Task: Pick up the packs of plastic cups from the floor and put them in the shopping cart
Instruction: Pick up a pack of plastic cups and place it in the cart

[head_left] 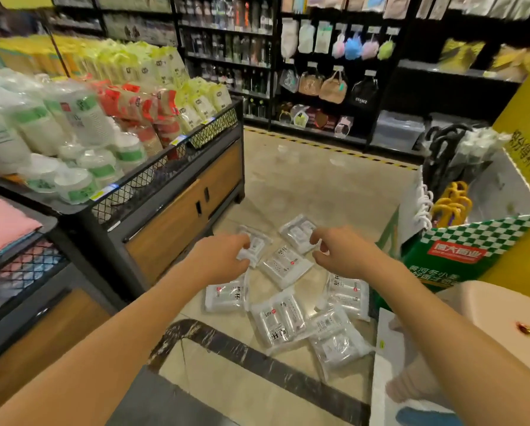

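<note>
Several clear packs of plastic cups lie scattered on the tiled floor, among them a middle pack [285, 265], a near pack [277, 324] and a right pack [346, 295]. My left hand [223, 256] reaches down to the far left pack [257, 245], with fingers and thumb curled round its near edge. My right hand [337, 252] hovers at the right edge of the far pack [297, 232], fingers curled. Whether it holds that pack is unclear. No shopping cart is plainly visible.
A black mesh display bin [165, 167] full of cup and bowl packs stands on the left. A green checkered carton [460, 250] with umbrellas stands on the right. A beige rounded object [484, 305] and a white board [383, 348] sit at lower right. Dark shelves line the back.
</note>
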`<state>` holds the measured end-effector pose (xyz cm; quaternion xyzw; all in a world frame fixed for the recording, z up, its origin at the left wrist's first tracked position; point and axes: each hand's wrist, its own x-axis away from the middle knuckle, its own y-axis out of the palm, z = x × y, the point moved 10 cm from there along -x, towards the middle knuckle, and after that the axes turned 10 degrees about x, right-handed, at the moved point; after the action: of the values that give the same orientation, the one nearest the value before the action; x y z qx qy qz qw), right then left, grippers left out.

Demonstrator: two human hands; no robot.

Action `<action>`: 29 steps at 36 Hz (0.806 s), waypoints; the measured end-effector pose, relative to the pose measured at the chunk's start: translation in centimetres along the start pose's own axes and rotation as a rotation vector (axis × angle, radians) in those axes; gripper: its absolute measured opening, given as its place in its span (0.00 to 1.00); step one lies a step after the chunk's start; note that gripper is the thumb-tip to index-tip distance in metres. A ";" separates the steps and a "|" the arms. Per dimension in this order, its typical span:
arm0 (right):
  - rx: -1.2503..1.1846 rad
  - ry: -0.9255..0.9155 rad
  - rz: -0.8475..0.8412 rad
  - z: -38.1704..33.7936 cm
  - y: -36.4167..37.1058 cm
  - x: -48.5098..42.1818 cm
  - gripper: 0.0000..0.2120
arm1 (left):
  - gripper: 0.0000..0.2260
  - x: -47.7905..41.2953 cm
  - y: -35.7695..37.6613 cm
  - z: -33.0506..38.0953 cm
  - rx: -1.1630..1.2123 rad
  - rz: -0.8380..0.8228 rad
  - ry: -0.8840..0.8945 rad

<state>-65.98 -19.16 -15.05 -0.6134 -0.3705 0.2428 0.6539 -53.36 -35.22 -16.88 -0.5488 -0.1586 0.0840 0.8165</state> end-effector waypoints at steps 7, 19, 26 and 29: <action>-0.070 0.034 -0.148 5.4 6.0 -8.2 0.17 | 0.21 -8.2 5.3 -2.6 0.244 -0.032 -0.096; -0.215 0.181 -0.362 11.8 28.2 -21.7 0.17 | 0.20 -23.3 27.4 -14.9 0.529 -0.199 -0.323; -0.256 0.210 -0.480 15.3 48.3 -28.0 0.17 | 0.17 -27.0 46.8 -22.4 0.671 -0.321 -0.523; -0.311 0.197 -0.495 16.8 57.0 -30.3 0.17 | 0.18 -28.4 55.5 -25.5 0.706 -0.337 -0.587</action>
<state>-89.72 -24.73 -77.17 -0.6179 -0.4761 -0.0443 0.6242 -68.94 -44.93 -81.69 -0.1583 -0.4305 0.1502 0.8758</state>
